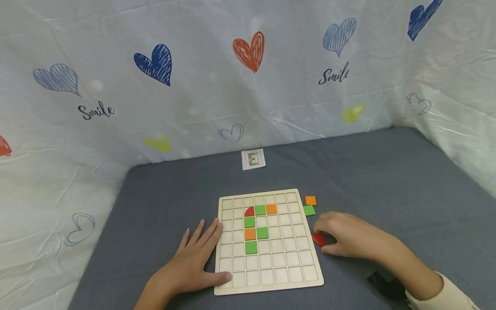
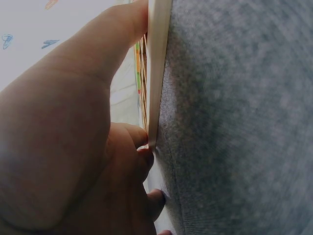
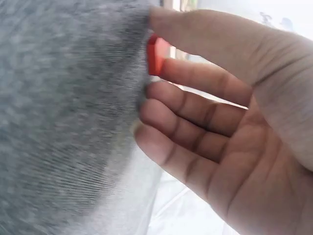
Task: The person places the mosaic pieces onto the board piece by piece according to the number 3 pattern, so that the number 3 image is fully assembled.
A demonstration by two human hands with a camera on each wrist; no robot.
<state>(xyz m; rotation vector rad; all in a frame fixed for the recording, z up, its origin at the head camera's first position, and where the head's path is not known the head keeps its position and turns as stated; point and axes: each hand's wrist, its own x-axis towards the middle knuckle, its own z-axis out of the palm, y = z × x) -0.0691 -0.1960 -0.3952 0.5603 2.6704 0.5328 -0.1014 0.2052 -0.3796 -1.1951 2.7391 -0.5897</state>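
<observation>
A pale wooden grid board (image 1: 267, 273) lies flat on the grey cloth. Several green and orange squares and one red quarter-circle tile (image 1: 249, 212) sit in its cells. The left hand (image 1: 193, 258) rests at the board's left side, fingers spread along the edge and thumb on the lower left corner; its wrist view shows the board's edge (image 2: 159, 63) close by. Just off the board's right edge, the right hand (image 1: 345, 237) has a red curved-edge tile (image 1: 318, 240) between thumb and index finger, low against the cloth. In the right wrist view, the index fingertip touches this tile.
A loose orange square (image 1: 311, 200) and a green square (image 1: 309, 210) lie by the board's upper right edge. Behind the board is a small printed pattern card (image 1: 253, 159). A dark object (image 1: 385, 284) lies beside the right forearm. White heart-printed fabric (image 1: 201, 107) encloses the table.
</observation>
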